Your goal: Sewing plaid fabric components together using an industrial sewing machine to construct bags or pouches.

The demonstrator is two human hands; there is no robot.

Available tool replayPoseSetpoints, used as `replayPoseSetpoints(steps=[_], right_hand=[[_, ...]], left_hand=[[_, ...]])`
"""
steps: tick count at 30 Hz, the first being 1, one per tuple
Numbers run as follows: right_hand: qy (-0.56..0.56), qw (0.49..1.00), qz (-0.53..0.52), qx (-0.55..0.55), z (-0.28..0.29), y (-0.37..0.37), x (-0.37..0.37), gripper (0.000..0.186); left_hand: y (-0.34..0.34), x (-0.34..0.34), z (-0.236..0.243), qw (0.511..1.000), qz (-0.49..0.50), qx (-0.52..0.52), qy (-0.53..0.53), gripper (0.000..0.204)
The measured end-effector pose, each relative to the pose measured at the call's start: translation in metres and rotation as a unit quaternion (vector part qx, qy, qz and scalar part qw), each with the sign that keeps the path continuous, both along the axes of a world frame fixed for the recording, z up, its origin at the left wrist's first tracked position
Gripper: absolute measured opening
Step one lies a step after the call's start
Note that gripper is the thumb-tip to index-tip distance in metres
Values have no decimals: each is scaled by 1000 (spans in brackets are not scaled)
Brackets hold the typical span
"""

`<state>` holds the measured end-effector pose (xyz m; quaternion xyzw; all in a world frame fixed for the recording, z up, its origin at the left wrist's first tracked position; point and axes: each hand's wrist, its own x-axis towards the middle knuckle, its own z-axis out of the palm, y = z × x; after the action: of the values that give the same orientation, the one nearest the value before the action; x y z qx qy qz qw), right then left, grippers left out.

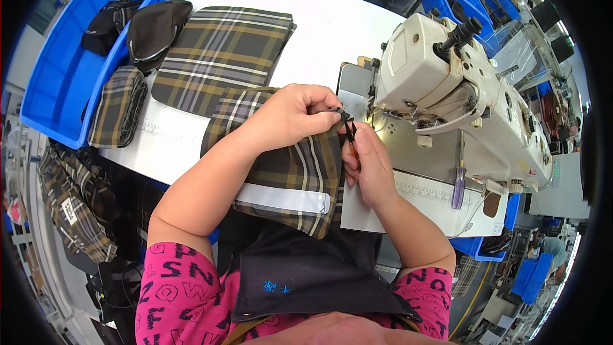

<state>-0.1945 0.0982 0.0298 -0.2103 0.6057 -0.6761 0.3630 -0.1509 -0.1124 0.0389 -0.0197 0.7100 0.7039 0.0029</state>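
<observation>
My left hand (295, 115) is closed in a pinch on a small black piece of fabric (343, 115) at the upper right edge of a plaid fabric panel (290, 169). Held in my right hand (370, 165) are small thread snips (351, 135), with their dark points up against that black piece. The plaid panel, in brown, black and white, hangs partly over the table's front edge. A white strip (281, 199) runs across its lower part. My left hand and forearm hide some of the panel.
A white sewing machine (440, 70) stands at the right, with a purple-handled screwdriver (458, 185) beside it. Stacked plaid panels (220, 51) lie at the back left of the white table (319, 19). Beyond are a black pouch (155, 33), a plaid pouch (118, 107) and a blue bin (60, 70).
</observation>
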Motion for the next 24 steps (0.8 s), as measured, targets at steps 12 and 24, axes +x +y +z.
replayPoseSetpoints(steps=[12, 24], right_hand=[[55, 998, -10, 22, -3, 1, -2, 35], [41, 999, -18, -7, 4, 4, -3, 34]], left_hand=[[4, 4, 8, 997, 8, -74, 26, 13], [4, 0, 1, 967, -3, -143, 210, 7]])
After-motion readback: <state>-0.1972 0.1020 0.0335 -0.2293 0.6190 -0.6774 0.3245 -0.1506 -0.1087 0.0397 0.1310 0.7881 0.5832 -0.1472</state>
